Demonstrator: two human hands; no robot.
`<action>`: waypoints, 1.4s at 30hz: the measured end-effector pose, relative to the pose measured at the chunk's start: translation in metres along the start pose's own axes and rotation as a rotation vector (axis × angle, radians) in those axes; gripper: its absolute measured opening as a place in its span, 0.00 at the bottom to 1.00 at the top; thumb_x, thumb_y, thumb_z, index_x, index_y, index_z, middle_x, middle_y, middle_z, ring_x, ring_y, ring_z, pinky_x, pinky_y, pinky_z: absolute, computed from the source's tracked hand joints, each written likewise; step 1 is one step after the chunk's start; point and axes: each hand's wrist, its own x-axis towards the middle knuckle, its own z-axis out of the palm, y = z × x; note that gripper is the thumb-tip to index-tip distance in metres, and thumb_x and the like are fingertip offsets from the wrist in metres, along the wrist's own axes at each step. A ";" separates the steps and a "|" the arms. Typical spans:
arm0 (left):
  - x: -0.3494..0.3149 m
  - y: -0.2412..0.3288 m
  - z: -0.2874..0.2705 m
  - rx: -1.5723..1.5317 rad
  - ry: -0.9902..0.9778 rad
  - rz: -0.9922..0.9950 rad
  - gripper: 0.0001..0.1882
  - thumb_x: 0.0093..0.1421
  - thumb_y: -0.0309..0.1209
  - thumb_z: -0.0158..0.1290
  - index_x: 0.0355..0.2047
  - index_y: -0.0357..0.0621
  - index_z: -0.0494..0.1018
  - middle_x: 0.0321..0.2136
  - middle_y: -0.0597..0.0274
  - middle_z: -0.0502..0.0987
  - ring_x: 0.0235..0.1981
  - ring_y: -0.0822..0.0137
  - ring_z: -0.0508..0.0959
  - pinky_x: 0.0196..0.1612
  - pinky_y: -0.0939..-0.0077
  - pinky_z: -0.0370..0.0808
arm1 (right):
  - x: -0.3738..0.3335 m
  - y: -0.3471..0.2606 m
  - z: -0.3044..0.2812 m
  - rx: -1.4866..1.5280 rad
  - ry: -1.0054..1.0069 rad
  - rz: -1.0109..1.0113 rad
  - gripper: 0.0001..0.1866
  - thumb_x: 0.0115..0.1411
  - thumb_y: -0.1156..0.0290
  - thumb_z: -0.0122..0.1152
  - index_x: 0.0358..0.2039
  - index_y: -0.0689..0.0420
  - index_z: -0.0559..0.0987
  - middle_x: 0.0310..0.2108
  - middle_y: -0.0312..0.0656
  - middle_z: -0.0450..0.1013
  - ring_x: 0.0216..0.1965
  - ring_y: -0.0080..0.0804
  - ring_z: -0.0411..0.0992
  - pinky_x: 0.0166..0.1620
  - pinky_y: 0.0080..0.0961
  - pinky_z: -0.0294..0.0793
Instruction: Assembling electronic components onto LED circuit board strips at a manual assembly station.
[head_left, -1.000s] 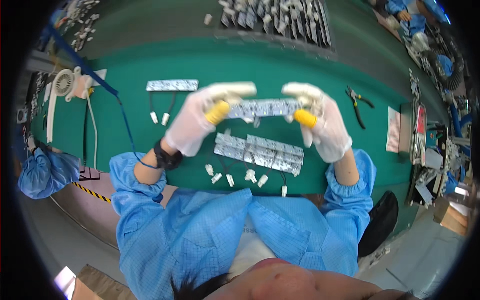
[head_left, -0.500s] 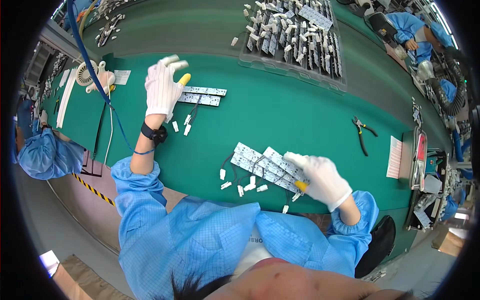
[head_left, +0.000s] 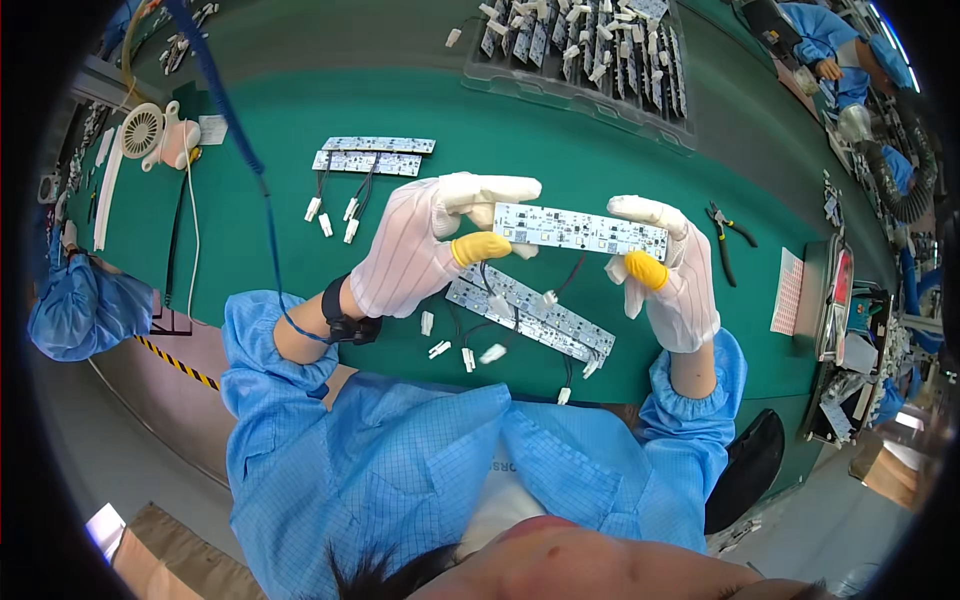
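Observation:
Between both hands a white LED circuit board strip (head_left: 580,231) is held up above the green mat, its component side showing. My left hand (head_left: 425,235), in a striped white glove with a yellow thumb cover, pinches the strip's left end. At the other end, my right hand (head_left: 675,270), gloved the same way, grips with thumb and fingers. Two dark wires with white connectors hang from the strip. Beneath it, more circuit board strips (head_left: 535,318) lie slanting on the mat, their wired connectors toward me. Another group of strips (head_left: 370,160) rests farther left.
A clear plastic tray (head_left: 570,92) full of upright boards stands at the back. Pliers (head_left: 728,240) lie on the right, near a label sheet (head_left: 788,290). A small fan (head_left: 160,135) is at far left. A blue cord (head_left: 270,230) runs down to my left wristband.
My left hand has come from the far-left strips to the middle. My right hand has lifted one strip off the near group, and both hands now hold it.

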 end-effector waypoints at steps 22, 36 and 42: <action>0.003 -0.014 0.002 0.147 0.253 0.274 0.23 0.55 0.48 0.56 0.33 0.35 0.74 0.43 0.53 0.79 0.34 0.62 0.78 0.39 0.74 0.74 | -0.006 0.009 -0.015 -0.096 0.038 -0.188 0.29 0.57 0.57 0.62 0.50 0.67 0.71 0.31 0.46 0.76 0.14 0.16 0.66 0.16 0.08 0.60; 0.005 -0.019 0.006 0.210 0.269 0.147 0.32 0.59 0.52 0.51 0.49 0.32 0.73 0.46 0.51 0.78 0.42 0.65 0.78 0.46 0.75 0.72 | -0.011 0.000 -0.013 -0.120 -0.038 -0.175 0.30 0.58 0.54 0.62 0.51 0.66 0.70 0.31 0.47 0.77 0.12 0.15 0.65 0.16 0.07 0.61; 0.002 -0.021 0.007 0.156 0.273 0.083 0.33 0.58 0.53 0.53 0.47 0.31 0.73 0.44 0.52 0.79 0.40 0.67 0.78 0.44 0.76 0.72 | -0.009 0.000 -0.011 -0.040 -0.049 -0.162 0.26 0.59 0.60 0.60 0.52 0.66 0.70 0.31 0.47 0.77 0.12 0.16 0.65 0.15 0.09 0.63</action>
